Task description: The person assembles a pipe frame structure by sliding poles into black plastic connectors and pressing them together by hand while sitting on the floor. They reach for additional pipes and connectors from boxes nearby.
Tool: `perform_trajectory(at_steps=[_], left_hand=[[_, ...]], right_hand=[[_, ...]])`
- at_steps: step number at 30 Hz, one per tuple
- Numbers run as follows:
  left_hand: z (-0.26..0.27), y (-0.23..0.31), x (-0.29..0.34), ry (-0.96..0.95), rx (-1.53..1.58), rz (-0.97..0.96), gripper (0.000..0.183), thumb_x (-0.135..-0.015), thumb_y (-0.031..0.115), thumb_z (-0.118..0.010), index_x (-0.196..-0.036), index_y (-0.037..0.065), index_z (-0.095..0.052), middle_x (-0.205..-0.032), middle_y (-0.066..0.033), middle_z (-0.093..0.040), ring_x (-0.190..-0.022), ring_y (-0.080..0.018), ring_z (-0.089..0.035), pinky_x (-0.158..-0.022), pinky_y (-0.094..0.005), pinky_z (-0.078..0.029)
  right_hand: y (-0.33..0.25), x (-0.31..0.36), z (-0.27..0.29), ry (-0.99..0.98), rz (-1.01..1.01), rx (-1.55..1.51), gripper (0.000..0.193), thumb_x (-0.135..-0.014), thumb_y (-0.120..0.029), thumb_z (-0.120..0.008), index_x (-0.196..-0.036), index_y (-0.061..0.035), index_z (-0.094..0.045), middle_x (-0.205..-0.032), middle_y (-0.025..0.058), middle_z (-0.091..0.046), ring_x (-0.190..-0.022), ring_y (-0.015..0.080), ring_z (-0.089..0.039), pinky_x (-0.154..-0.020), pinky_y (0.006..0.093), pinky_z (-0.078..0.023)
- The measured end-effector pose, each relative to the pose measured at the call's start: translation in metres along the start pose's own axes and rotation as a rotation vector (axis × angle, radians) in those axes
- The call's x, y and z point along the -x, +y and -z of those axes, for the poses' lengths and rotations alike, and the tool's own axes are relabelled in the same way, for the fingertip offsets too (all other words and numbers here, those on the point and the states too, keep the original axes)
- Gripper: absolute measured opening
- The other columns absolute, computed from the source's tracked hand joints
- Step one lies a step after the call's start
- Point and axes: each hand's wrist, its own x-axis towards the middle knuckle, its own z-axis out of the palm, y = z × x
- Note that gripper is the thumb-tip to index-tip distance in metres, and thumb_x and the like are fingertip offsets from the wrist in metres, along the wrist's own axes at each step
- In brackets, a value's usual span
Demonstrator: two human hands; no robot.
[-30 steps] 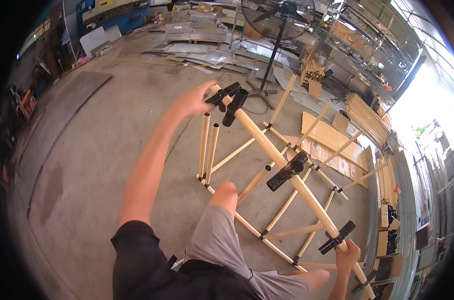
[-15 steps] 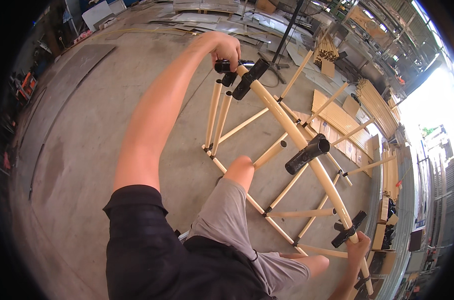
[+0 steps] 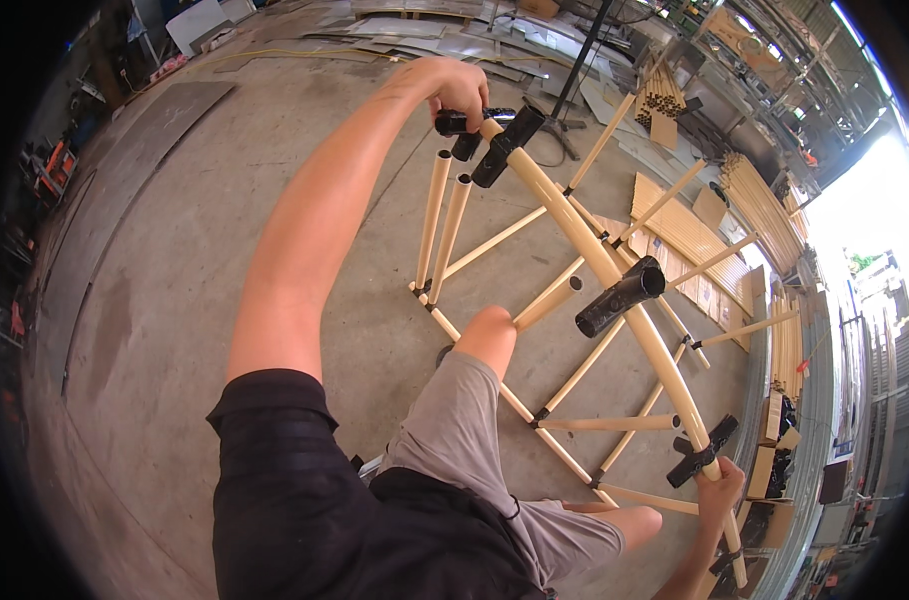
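A long beige pipe (image 3: 658, 345) slants across in front of me, held above a pipe frame on the floor. Black joints (image 3: 621, 297) are fitted along it. At its far end my left hand (image 3: 462, 92) is closed around a black pipe joint (image 3: 459, 122). My right hand (image 3: 721, 486) grips the pipe at the near right, just below another black joint (image 3: 703, 452). Under the far end stand two upright pipes (image 3: 453, 235) of the floor frame (image 3: 567, 452), their open tops close beneath the joints. My fingertips are partly hidden on both hands.
More uprights (image 3: 660, 202) rise from the frame's far side, and shorter pipes lean up near my knee (image 3: 491, 335). Bundled pipes (image 3: 760, 215) and cardboard (image 3: 665, 255) lie on the right. A dark flat sheet (image 3: 145, 170) rests on the floor at left. A black stand (image 3: 582, 65) is behind.
The whole view has shifted slightly, so the pipe and frame appear a little higher and farther right. Both hands keep their grip at the same places.
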Motion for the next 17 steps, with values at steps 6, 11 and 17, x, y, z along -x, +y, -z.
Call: perform_trajectory(at_steps=[6, 11, 17], left_hand=[[0.0000, -0.0054, -0.0021, -0.017, 0.032, -0.005, 0.060, -0.062, 0.012, -0.075, -0.120, 0.000, -0.064, -0.095, -0.0155, -0.069, -0.075, -0.0239, -0.069, -0.065, -0.0351, -0.060], [-0.0021, -0.0050, 0.0009, 0.019, 0.032, -0.001, 0.051, -0.063, 0.013, -0.075, -0.113, 0.002, -0.068, -0.089, -0.0132, -0.070, -0.069, -0.0226, -0.069, -0.066, -0.0335, -0.060], [0.0018, -0.0011, 0.0034, 0.007, -0.008, 0.004, 0.045, -0.065, 0.012, -0.074, -0.109, 0.002, -0.070, -0.084, -0.0132, -0.070, -0.065, -0.0219, -0.068, -0.060, -0.0317, -0.060]], right_hand=[[0.0082, -0.0054, -0.0034, -0.008, 0.017, 0.010, 0.025, -0.061, -0.005, -0.075, -0.065, 0.0020, -0.051, -0.055, 0.0092, -0.037, -0.055, 0.0156, -0.035, -0.053, 0.0351, -0.035], [0.0043, -0.0050, -0.0046, -0.003, 0.024, -0.005, 0.022, -0.064, -0.004, -0.074, -0.064, 0.0006, -0.052, -0.054, 0.0037, -0.040, -0.055, 0.0107, -0.036, -0.051, 0.0329, -0.033], [0.0012, -0.0061, -0.0042, -0.035, 0.003, -0.018, 0.023, -0.062, -0.005, -0.075, -0.064, 0.0018, -0.054, -0.054, 0.0073, -0.038, -0.054, 0.0152, -0.036, -0.053, 0.0346, -0.035]])
